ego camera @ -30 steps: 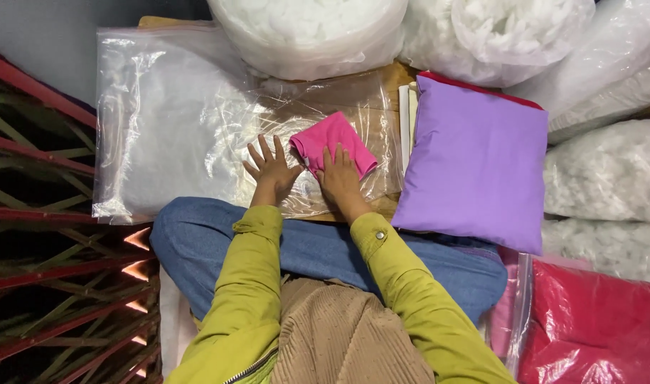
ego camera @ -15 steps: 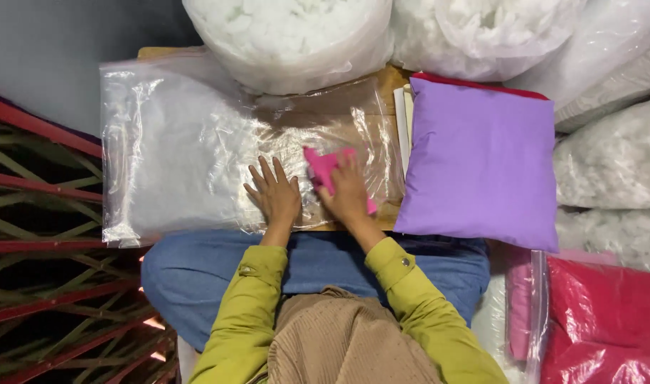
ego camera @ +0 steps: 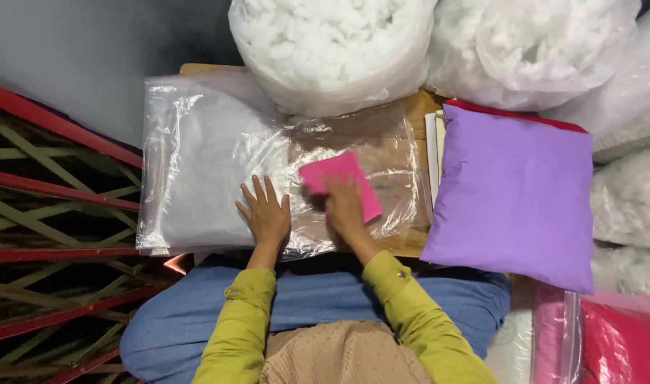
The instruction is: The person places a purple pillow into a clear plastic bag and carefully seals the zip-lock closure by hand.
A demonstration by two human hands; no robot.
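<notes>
A folded pink cloth (ego camera: 341, 183) lies on top of a large clear plastic bag (ego camera: 211, 163), which is spread flat over a wooden worktop (ego camera: 416, 107). The cloth sits toward the bag's right end, tilted a little, with its near edge under the right hand (ego camera: 345, 208). That hand presses flat on the cloth, fingers together and pointing away from the person, so it covers the cloth's lower part; it pins the cloth down and does not close around it.

The left hand (ego camera: 264, 213) rests just beside the cloth on its left, palm down on the bare plastic, fingers spread wide and holding nothing. The two hands are close but do not touch.

To the right of the cloth, past the bag's edge, a purple pillow (ego camera: 517, 192) lies flat, with a red edge showing along its far side. Beyond the cloth, at the far side of the worktop, stands an open plastic sack of white fibre filling (ego camera: 332, 50), and further sacks of the same filling (ego camera: 538, 43) crowd behind and beside the pillow. Near the person, right of the pillow's near corner, a red cushion in a clear wrapper (ego camera: 620, 341) shows partly. Left of the bag run red metal bars (ego camera: 55, 178).
</notes>
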